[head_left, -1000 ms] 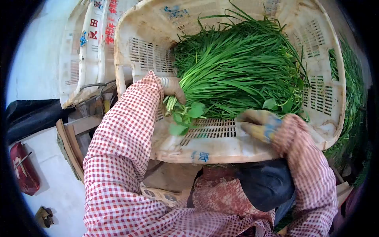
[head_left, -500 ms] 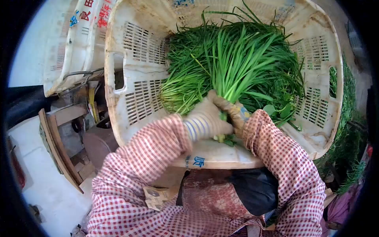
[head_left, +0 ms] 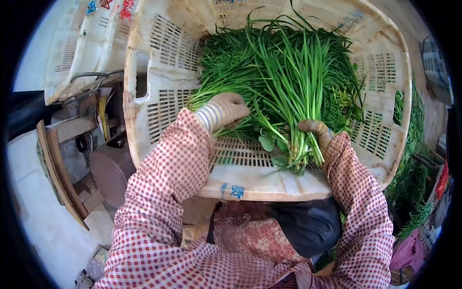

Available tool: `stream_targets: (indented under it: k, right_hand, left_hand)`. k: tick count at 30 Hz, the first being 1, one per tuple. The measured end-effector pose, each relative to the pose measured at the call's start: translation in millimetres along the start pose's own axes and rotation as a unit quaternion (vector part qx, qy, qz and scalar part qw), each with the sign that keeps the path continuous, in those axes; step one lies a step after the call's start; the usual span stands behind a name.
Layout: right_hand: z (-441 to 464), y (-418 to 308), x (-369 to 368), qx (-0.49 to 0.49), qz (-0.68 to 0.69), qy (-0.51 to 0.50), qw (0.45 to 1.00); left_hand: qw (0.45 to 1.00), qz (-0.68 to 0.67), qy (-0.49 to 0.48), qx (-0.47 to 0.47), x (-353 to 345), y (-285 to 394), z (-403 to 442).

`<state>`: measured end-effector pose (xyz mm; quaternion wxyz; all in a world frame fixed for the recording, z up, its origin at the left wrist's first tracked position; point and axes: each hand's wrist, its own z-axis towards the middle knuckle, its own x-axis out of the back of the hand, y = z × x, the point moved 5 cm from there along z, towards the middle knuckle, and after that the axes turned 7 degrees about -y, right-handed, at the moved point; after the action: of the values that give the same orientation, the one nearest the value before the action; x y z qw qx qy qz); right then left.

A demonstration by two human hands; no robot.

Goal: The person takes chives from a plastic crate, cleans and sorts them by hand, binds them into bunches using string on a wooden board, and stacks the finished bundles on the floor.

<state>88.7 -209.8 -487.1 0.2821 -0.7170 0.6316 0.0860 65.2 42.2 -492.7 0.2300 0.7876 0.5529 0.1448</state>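
A white slatted plastic basket (head_left: 274, 185) holds a heap of long, thin green leafy stalks (head_left: 231, 62). My right hand (head_left: 317, 131), in a stained glove, is closed around a bunch of these greens (head_left: 301, 96) near its pale stem ends, which point toward me. The leaves fan out away from me over the heap. My left hand (head_left: 226, 111), in a striped glove, is over the heap's left side with its fingers curled together; whatever is under them is hidden. Round broad leaves (head_left: 267, 140) lie between the hands, beside the bunch's stems.
More white baskets (head_left: 108, 43) stand at the upper left, near wooden pieces (head_left: 60, 176) and a brown object (head_left: 111, 166). Further greens (head_left: 416, 139) lie beyond the basket's right side. A pink cloth-like item (head_left: 408, 250) is at the lower right.
My hands came together at the bunch's stems, then parted. The bunch passed from my left hand to my right and moved rightward. My left hand is now back at the left side of the heap.
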Motion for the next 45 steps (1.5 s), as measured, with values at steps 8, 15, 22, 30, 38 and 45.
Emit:
stream_targets:
  k: [8,15,22,30,38,45]
  right_hand:
    - [7,1,-15,0.009,-0.039,0.046,0.998]
    - [34,24,17,0.032,-0.103,0.019,0.994]
    - [35,15,19,0.035,-0.088,-0.055,0.994]
    - [-92,-39,-12,0.036,0.104,-0.125,0.986]
    - [-331,16,4,0.274,0.117,0.035,0.954]
    - [-364,144,34,0.337,0.235,0.011,0.912]
  left_hand:
    - [0.955,0.264,-0.13,-0.04,-91,27,10]
    - [0.902,0.423,-0.091,-0.014,-96,55,-3]
    - [0.877,0.479,-0.007,-0.038,-24,46,5]
    - [0.836,0.534,-0.007,0.126,-2,-67,60]
    - [0.808,0.586,0.014,0.052,5,-65,60]
    - [0.78,0.6,0.152,-0.09,-37,63,-37]
